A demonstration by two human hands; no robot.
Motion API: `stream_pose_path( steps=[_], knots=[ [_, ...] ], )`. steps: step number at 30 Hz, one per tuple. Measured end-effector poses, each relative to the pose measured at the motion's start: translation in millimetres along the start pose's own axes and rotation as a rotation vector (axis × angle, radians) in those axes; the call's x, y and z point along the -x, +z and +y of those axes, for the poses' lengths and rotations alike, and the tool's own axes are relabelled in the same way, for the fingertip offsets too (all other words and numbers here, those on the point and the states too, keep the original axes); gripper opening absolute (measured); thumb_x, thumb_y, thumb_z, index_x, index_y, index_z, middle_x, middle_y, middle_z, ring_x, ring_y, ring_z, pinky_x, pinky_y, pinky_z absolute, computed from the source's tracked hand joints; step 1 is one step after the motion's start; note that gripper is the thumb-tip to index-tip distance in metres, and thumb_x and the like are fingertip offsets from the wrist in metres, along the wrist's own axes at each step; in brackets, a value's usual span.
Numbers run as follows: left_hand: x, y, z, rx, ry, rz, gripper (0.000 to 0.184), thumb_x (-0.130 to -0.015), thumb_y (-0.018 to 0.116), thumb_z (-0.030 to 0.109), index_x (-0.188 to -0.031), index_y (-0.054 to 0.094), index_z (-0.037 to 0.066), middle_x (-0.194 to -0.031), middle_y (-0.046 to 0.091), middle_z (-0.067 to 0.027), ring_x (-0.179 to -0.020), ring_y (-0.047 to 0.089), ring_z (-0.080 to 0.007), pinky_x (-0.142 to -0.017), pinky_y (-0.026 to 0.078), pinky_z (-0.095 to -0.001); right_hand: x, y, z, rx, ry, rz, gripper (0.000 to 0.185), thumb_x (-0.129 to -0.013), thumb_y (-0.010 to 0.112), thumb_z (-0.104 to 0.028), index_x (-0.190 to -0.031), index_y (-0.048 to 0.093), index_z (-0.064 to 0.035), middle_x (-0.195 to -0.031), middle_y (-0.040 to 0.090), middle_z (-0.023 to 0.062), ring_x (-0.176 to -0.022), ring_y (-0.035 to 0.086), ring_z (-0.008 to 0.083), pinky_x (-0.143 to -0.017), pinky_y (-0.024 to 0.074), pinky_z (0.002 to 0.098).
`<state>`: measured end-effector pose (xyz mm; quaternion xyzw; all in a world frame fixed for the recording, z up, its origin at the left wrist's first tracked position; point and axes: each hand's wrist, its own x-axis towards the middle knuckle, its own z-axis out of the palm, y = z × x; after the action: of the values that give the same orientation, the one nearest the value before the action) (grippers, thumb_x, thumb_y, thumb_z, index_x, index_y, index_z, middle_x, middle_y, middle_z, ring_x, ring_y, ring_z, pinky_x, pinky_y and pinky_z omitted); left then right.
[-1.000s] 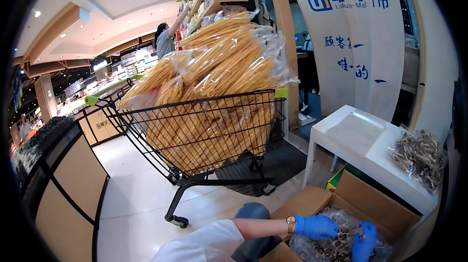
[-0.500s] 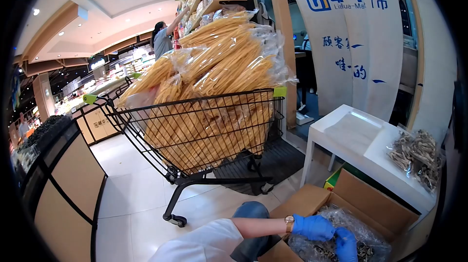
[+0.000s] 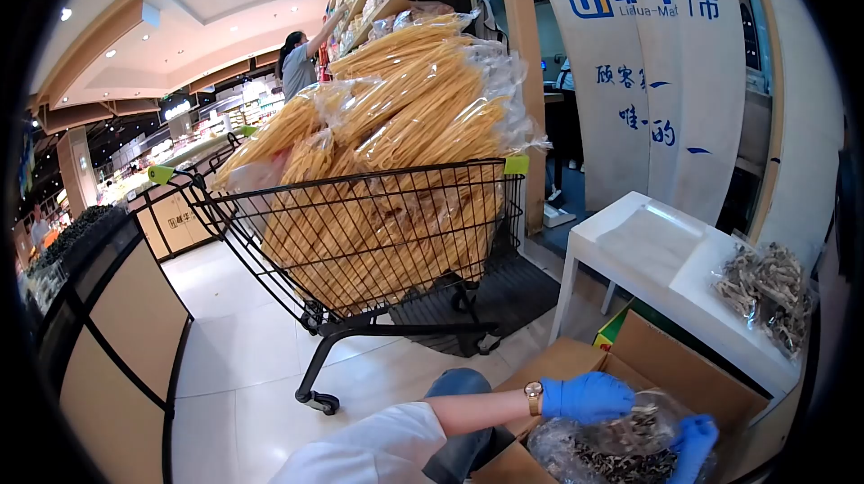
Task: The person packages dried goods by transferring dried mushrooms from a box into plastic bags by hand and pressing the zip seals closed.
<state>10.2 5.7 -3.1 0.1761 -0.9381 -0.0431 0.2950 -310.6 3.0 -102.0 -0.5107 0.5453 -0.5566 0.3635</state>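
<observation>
Shrivelled grey-brown dried strips point(image 3: 641, 421) show through crinkled clear plastic film point(image 3: 560, 443); a darker mass of similar pieces point(image 3: 621, 466) lies below. From where I stand I count one open brown cardboard box point(image 3: 693, 360) containing them, one filled clear plastic bag point(image 3: 765, 291) on one white rectangular table point(image 3: 697, 275), and two blue-gloved hands. The strips sit between the hands, just beside the left hand's point(image 3: 589, 396) curled fingers and left of the right hand point(image 3: 695, 443). Whether the fingers of either grip anything, I cannot tell.
</observation>
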Motion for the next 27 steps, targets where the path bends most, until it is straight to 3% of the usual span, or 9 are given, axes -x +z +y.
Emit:
stream_pose_path(
  steps=[4, 5, 7, 8, 9, 10, 12, 14, 27],
  knots=[
    [-10.9, -6.8, -1.9, -0.071, -0.095, -0.246, 0.017, -0.085, 0.055, 0.018, -0.098, 0.058, 0.007, -0.096, 0.059, -0.0134, -0.092, 0.06, -0.0312, -0.075, 0.05, -0.0404, -11.8, -2.9, -31.9, -0.05, -0.037, 0.139, 0.003, -0.076, 0.06, -0.001, -0.075, 0.058, -0.0039, -0.058, 0.052, 0.0029, -0.033, 0.042, 0.0097, -0.031, 0.0328, 0.0246],
    [-18.0, -17.2, -0.4, -0.082, -0.107, -0.265, 0.02, -0.086, 0.056, 0.018, -0.103, 0.059, 0.007, -0.102, 0.06, -0.0131, -0.096, 0.06, -0.0301, -0.077, 0.05, -0.0387, -22.7, -14.7, -22.0, 0.033, -0.05, 0.116, 0.01, -0.073, 0.059, -0.001, -0.082, 0.062, -0.0025, -0.073, 0.058, 0.0057, -0.058, 0.051, 0.0151, -0.055, 0.0406, 0.0289],
    [-27.8, -18.7, -5.9, 0.076, -0.158, -0.11, 0.027, -0.088, 0.057, 0.019, -0.113, 0.06, 0.008, -0.112, 0.062, -0.0124, -0.102, 0.061, -0.0287, -0.083, 0.052, -0.0358, -15.8, -23.4, -44.2, 0.04, -0.156, 0.197, 0.013, -0.071, 0.063, 0.0, -0.083, 0.065, -0.0013, -0.081, 0.063, 0.0039, -0.076, 0.057, 0.0132, -0.071, 0.0475, 0.028],
    [-38.9, -31.5, 2.1, -0.107, -0.016, 0.003, 0.025, -0.088, 0.056, 0.019, -0.111, 0.062, 0.009, -0.108, 0.063, -0.0115, -0.097, 0.063, -0.0291, -0.081, 0.052, -0.0361, 3.0, -14.9, -77.8, -0.002, -0.114, 0.208, 0.011, -0.076, 0.063, -0.001, -0.086, 0.066, -0.001, -0.082, 0.063, 0.0033, -0.076, 0.057, 0.0119, -0.071, 0.0476, 0.0272],
    [-52.7, -45.9, 9.3, -0.06, -0.146, -0.129, 0.023, -0.089, 0.054, 0.019, -0.108, 0.063, 0.009, -0.105, 0.064, -0.0103, -0.095, 0.063, -0.0289, -0.078, 0.052, -0.0364, 16.3, -2.2, -100.1, 0.079, -0.251, 0.223, 0.01, -0.08, 0.063, -0.003, -0.089, 0.067, -0.0021, -0.08, 0.063, 0.0014, -0.074, 0.056, 0.0103, -0.068, 0.0466, 0.0261],
    [-52.7, -25.9, -6.5, -0.143, -0.113, -0.178, 0.022, -0.088, 0.056, 0.02, -0.106, 0.063, 0.009, -0.103, 0.064, -0.0097, -0.091, 0.063, -0.0294, -0.075, 0.052, -0.0365, 30.8, 4.3, -121.2, 0.08, -0.026, 0.163, 0.011, -0.081, 0.063, -0.005, -0.09, 0.068, -0.0027, -0.077, 0.062, 0.0009, -0.07, 0.056, 0.0091, -0.062, 0.0457, 0.0251],
    [-57.3, -22.5, -8.7, -0.173, -0.122, -0.203, 0.018, -0.086, 0.059, 0.018, -0.1, 0.064, 0.01, -0.099, 0.065, -0.0097, -0.086, 0.063, -0.0303, -0.073, 0.052, -0.037, 21.5, -2.8, -78.5, 0.072, -0.107, 0.194, 0.009, -0.081, 0.065, -0.008, -0.087, 0.069, -0.0024, -0.077, 0.065, 0.0022, -0.06, 0.055, 0.0073, -0.05, 0.0444, 0.024],
    [-59.1, -18.5, -1.1, -0.066, -0.078, 0.011, 0.017, -0.08, 0.067, 0.008, -0.097, 0.065, 0.008, -0.097, 0.065, -0.0091, -0.088, 0.064, -0.028, -0.076, 0.052, -0.0347, 31.6, -2.4, -110.8, -0.052, 0.007, 0.173, 0.011, -0.081, 0.064, -0.007, -0.09, 0.069, -0.0034, -0.076, 0.064, 0.0019, -0.056, 0.055, 0.0072, -0.048, 0.0452, 0.0229],
    [-72.1, -11.9, 3.8, -0.151, -0.071, -0.122, 0.012, -0.081, 0.065, 0.007, -0.094, 0.066, 0.009, -0.098, 0.067, -0.0044, -0.088, 0.063, -0.0246, -0.076, 0.051, -0.0323, 26.7, -17.4, -109.5, -0.004, 0.023, 0.213, 0.011, -0.081, 0.061, -0.005, -0.088, 0.066, 0.0024, -0.076, 0.062, 0.0077, -0.049, 0.057, 0.0117, -0.049, 0.046, 0.025]
  ],
)
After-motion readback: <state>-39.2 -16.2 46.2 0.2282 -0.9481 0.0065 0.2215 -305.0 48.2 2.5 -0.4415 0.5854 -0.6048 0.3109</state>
